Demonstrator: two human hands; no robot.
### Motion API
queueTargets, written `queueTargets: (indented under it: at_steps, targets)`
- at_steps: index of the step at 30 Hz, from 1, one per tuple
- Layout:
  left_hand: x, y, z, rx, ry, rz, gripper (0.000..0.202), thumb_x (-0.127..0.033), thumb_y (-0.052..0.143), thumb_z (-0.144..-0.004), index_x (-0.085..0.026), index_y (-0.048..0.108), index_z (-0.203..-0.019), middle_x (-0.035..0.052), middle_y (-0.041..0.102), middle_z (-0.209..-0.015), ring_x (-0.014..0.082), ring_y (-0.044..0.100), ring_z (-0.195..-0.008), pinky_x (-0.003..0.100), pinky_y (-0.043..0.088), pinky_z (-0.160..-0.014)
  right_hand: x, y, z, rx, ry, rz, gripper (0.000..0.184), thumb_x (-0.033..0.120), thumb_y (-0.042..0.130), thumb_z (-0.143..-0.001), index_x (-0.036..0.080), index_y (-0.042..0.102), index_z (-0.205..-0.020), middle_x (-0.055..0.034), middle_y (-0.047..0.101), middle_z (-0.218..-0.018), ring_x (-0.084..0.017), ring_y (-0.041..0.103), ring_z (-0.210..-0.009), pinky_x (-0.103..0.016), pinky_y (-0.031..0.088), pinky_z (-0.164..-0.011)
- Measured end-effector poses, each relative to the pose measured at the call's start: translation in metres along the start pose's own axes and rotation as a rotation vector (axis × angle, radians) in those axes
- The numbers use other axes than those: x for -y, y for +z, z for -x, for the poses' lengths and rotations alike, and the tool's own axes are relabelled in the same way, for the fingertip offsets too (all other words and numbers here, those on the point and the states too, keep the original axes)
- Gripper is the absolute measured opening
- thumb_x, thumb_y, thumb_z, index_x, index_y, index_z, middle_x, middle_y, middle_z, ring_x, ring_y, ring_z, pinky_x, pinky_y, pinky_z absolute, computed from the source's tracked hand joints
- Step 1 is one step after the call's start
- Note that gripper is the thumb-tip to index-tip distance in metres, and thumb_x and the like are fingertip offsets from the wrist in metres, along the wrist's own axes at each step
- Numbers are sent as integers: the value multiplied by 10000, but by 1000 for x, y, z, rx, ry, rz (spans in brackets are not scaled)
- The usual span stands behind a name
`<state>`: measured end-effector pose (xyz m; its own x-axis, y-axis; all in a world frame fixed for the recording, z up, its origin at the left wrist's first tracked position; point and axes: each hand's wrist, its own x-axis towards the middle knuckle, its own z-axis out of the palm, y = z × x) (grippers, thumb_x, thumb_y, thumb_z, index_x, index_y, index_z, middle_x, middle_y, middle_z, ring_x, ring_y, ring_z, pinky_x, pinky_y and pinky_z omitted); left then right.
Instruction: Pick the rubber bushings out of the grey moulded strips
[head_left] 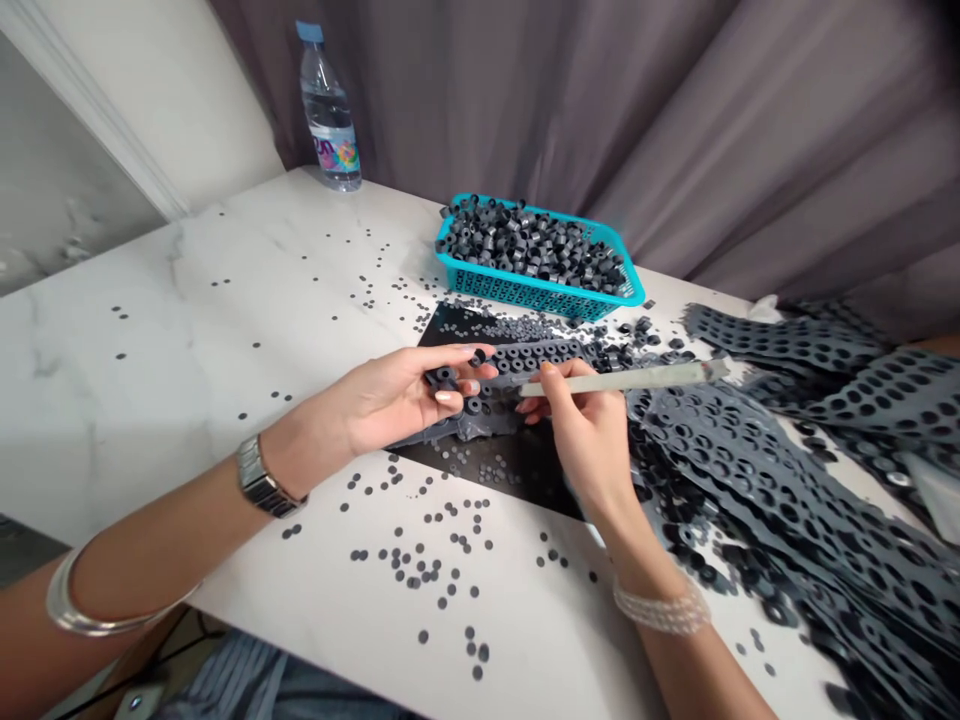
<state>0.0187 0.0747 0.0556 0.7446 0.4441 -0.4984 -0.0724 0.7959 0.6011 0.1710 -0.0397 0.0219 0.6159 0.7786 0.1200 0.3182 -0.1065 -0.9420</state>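
gray strip (541, 353): partly covered by left hand (397, 395) and right hand (591, 430) | dark rings (442, 378) in left fingers: partly hidden, count unclear | pale stick (637, 377): thin tip indistinct, perhaps touching the strip | black mat (529, 482): partly beneath strip | perforated sheets (795, 480): cut by right edge | teal basket (540, 290): floor buried | curtain (660, 110): cropped at top

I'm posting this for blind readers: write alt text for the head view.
A person's left hand holds small black pieces while the right hand grips a slender pale tool over a ring-studded grey sheet. Dark discs dot the white marbled table; behind are a turquoise basket heaped with dark tubular pieces and a blue-capped water bottle.
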Motion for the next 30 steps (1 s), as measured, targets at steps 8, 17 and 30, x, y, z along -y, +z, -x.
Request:
queueTargets:
  at_steps: [8, 17, 30]
  targets:
    - [-1, 1, -1, 7, 24, -40, 174, -220, 649, -834, -114, 724, -951, 122, 661, -923, 96, 573, -721, 155, 439, -500, -2, 4, 0, 11, -4, -26, 319, 484, 551, -888, 211, 563, -723, -5, 645, -625, -170, 641, -581, -287, 522, -575]
    - [0, -3, -7, -7, 75, -141, 242, -290, 619, -844, -85, 720, -925, 126, 639, -922, 117, 578, -747, 169, 446, -516, -1, 9, 0, 35, -17, -51, 308, 465, 546, -894, 217, 542, -711, 16, 617, -585, -161, 630, -552, -284, 523, -579]
    - [15, -1, -21, -197, 698, -1895, 326, -314, 549, -852, -174, 717, -1094, 82, 701, -965, 227, 628, -851, 343, 439, -736, 0, 14, 0, 108, -121, 240, 291, 400, 478, -926, 219, 510, -700, -3, 626, -596, -160, 599, -549, -253, 409, -562]
